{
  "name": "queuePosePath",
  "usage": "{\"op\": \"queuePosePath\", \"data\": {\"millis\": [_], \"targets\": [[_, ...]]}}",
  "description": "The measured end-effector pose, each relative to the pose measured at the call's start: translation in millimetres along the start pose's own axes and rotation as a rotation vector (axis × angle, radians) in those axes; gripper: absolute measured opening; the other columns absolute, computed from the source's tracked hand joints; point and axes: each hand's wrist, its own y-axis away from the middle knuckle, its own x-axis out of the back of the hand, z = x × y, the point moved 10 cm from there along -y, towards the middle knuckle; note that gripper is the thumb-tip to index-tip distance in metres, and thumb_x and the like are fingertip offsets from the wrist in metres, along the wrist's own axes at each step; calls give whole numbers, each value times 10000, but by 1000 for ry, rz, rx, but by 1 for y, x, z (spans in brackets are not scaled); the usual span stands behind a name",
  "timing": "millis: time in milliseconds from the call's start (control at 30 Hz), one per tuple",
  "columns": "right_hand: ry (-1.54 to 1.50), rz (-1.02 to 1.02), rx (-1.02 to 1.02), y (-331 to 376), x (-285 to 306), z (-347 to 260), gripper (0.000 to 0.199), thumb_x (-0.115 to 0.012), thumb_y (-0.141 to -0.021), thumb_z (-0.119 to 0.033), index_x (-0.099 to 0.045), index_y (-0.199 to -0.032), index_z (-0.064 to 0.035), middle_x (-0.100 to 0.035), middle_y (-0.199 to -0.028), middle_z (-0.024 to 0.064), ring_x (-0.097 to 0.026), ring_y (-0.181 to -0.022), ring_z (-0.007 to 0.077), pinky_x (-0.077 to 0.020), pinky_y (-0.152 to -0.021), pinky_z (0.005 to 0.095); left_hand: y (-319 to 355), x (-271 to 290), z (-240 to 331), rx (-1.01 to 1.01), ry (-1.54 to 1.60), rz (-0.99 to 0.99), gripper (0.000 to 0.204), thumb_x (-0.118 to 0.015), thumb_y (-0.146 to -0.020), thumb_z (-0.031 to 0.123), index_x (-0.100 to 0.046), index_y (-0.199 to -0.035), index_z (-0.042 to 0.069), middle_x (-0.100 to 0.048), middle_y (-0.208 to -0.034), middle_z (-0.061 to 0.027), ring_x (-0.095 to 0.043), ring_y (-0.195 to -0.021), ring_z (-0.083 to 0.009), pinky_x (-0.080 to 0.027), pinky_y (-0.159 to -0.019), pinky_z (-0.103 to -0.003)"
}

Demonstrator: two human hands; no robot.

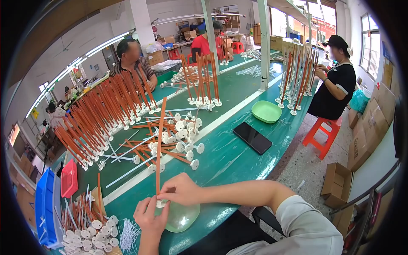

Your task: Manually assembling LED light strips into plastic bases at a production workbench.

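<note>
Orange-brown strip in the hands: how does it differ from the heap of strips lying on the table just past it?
The held strip stands roughly upright, while the heap lies sprawled in many directions. The left hand and right hand hold the held strip near its lower end; no hand touches the heap. The held strip is orange-brown, while the heap mixes orange-brown and whitish strips. Both contain long, thin orange-brown strips.

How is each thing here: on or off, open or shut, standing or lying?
Left hand: pinching white piece
Right hand: pinching orange strip
Orange strip: held upright
Phone: flat, screen dark
Ceiling lights: on
Cardboard box: open
Green bowl: upright
Strips in rows: standing
Piled strips: lying
</note>
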Motion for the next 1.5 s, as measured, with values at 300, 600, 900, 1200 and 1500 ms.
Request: {"op": "queuePosePath", "data": {"millis": [300, 600, 900, 1200, 1500], "targets": [[-170, 38, -97, -5, 3, 22, 152, -717, -850, -135, -713, -896, 10, -700, -757, 42, -618, -670, 57, -508, -620, 231, 1, 1, -7, 18, -7, 18, 398, -853, -597, 153, -688, -927, 3, -650, -837, -129, -636, -694, -291, -512, -604, -358], [-170, 38, -43, -7, 2, 21, 144, -718, -852, -138, -707, -883, 2, -681, -734, 30, -602, -654, 53, -500, -610, 228, 1, 0, -12, 58, 4, -5, 378, -844, -611, 131, -683, -926, -1, -661, -852, -139, -648, -722, -297, -522, -631, -355], [-169, 100, -134, -12, 18, 31, 126, -709, -875, -116, -690, -898, 7, -666, -771, 9, -598, -684, 51, -484, -609, 214, 0, 0, -26, 116, -25, 3, 372, -840, -624, 125, -679, -932, -10, -647, -851, -135, -639, -725, -298, -516, -638, -362], [-183, 232, -142, -13, 33, 35, 159, -705, -878, -148, -699, -884, 10, -668, -743, 18, -583, -652, 49, -487, -603, 219, -2, 9, -51, 232, -43, 30, 333, -818, -688, 108, -668, -951, -32, -657, -852, -135, -640, -719, -259, -508, -641, -334], [-207, 203, -219, -16, 35, 45, 207, -708, -878, -183, -688, -976, -2, -682, -827, 19, -604, -698, 59, -505, -621, 228, 37, -42, -97, 871, 1031, 4, 278, -543, -989, 193, -608, -1093, -56, -677, -937, -138, -645, -747, -181, -545, -695, -293]]}}
